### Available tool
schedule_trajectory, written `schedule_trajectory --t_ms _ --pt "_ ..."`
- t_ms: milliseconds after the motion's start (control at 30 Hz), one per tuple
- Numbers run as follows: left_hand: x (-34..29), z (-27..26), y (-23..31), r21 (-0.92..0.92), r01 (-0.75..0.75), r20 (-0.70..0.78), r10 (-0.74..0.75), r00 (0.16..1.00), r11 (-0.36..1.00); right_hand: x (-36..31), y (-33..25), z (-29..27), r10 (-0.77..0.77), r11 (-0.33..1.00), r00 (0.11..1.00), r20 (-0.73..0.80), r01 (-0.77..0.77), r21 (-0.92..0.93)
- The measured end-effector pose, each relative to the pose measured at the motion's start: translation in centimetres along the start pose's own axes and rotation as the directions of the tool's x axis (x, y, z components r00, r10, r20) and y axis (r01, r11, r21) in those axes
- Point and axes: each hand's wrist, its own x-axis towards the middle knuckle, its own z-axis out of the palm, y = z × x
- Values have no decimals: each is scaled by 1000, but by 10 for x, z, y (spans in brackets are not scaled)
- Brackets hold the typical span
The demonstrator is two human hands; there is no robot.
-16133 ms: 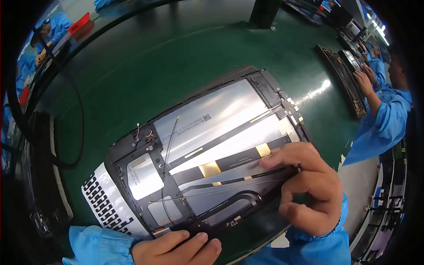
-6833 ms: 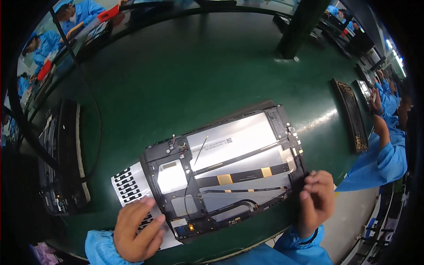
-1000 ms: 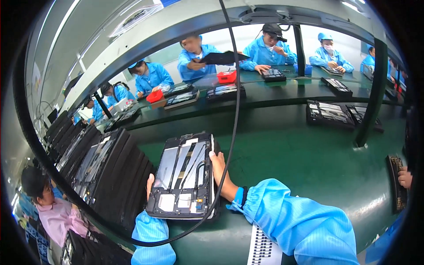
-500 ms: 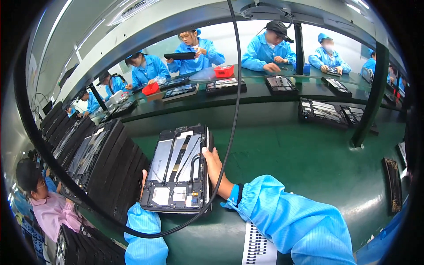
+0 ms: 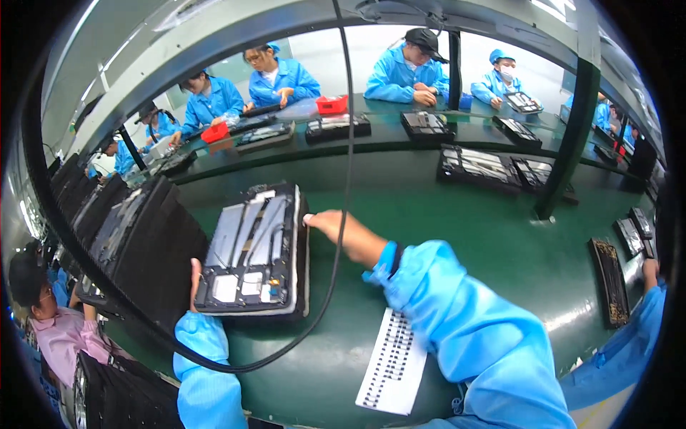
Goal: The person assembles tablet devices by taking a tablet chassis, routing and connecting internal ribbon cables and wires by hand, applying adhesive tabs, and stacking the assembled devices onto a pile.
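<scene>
An opened tablet (image 5: 246, 239), its silver battery packs and dark flat cables bare, lies on a thick black tray (image 5: 303, 250) with a pale edge between them. The tray stands slightly turned, left of the middle of the bench. Along its left side runs the thumb of my left hand (image 5: 195, 282); that hand grips the tray, its other fingers hidden. My right hand (image 5: 350, 232) is at the upper right edge of the tray, fingers drawn together in a pinch at the tip. What lies between those fingertips is too small to make out.
Tall stacks of black trays with opened tablets (image 5: 143, 236) stand on the left. A black cable (image 5: 348, 143) hangs in front. A white printed sheet (image 5: 393, 361) lies near the front edge. More trays (image 5: 479, 168) and a dark narrow tray (image 5: 609, 282) lie rightward. Co-workers in blue sit opposite.
My view has shifted right, so the scene sits further left. My right thumb has left the tablet's top, and that hand is now at the tray's side edge. More of the printed sheet shows.
</scene>
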Motion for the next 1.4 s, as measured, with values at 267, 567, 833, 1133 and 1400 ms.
schedule_trajectory --t_ms 267,567,833,1133,1400 --pt "-122 100 -81 911 -39 -375 865 333 410 -185 -50 -130 -22 694 994 109 93 -714" --pt "-24 216 -137 884 -433 357 -341 870 -179 -289 -19 -86 -53 380 968 246 248 -891" --pt "-17 229 -156 892 -272 167 -296 941 -360 -269 -1 -64 -249 237 937 246 305 -922" --pt "110 248 -147 870 -400 392 -88 916 -287 -161 26 -258 -600 417 679 -422 -184 -890" --pt "302 145 -202 986 -143 150 93 984 -83 -92 69 -334 -792 39 597 -129 -162 -986"
